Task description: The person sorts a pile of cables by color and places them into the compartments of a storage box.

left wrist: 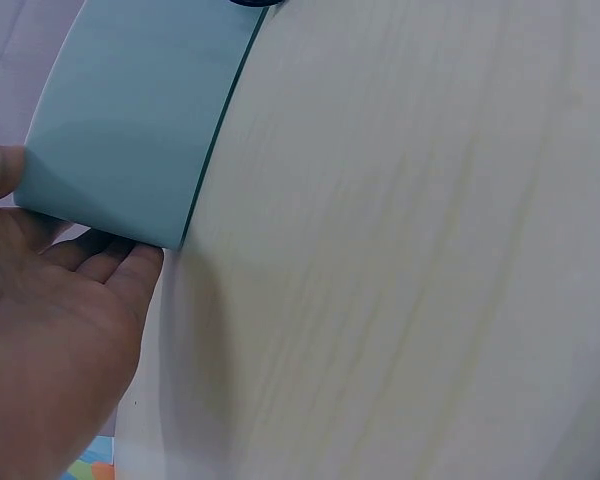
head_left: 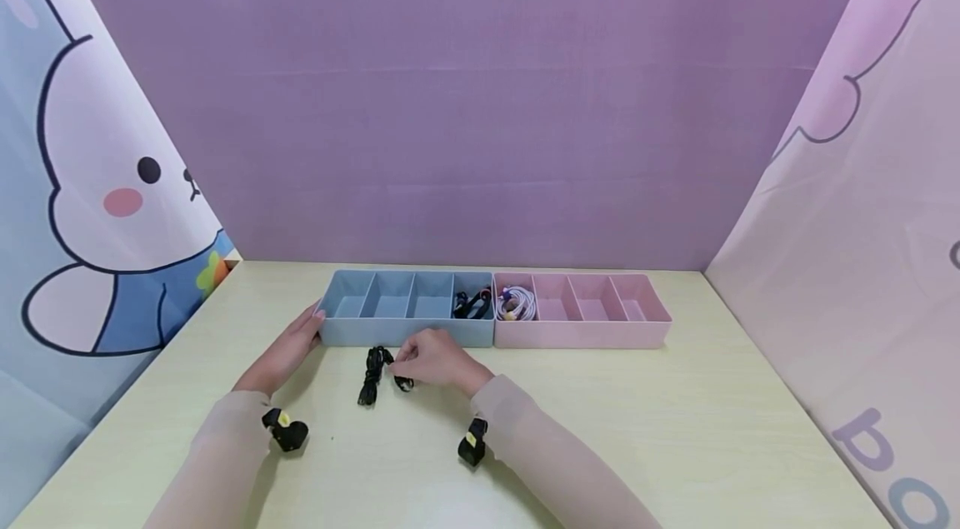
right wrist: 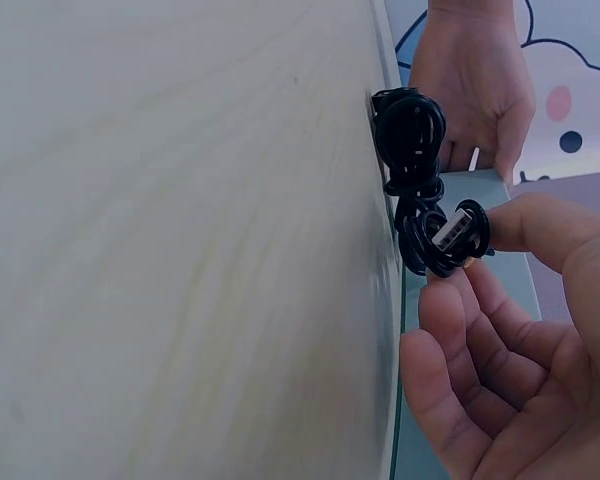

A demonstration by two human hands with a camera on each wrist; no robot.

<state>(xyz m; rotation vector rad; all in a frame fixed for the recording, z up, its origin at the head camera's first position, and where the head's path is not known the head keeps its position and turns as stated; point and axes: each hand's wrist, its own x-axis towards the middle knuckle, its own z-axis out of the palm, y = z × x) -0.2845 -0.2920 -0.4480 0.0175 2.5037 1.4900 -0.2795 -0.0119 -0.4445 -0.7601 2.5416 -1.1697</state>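
Note:
A bundled black cable [head_left: 372,375] lies on the table in front of the blue divided box [head_left: 405,334]. My right hand [head_left: 435,358] pinches one end of this cable between thumb and fingers. In the right wrist view, a metal USB plug [right wrist: 453,230] shows beside the thumb, with the coiled cable [right wrist: 410,135] beyond it. My left hand [head_left: 294,339] holds the left end of the blue box. In the left wrist view, the left thumb [left wrist: 0,170] lies over the rim and the other fingers [left wrist: 130,275] touch the end wall.
A pink divided box [head_left: 581,336] adjoins the blue one on the right. Its leftmost compartment holds a white cable [head_left: 517,303]. Dark cables [head_left: 472,304] lie in the blue box's rightmost compartment. A purple backdrop [head_left: 465,96] rises behind, with printed cloths at both sides.

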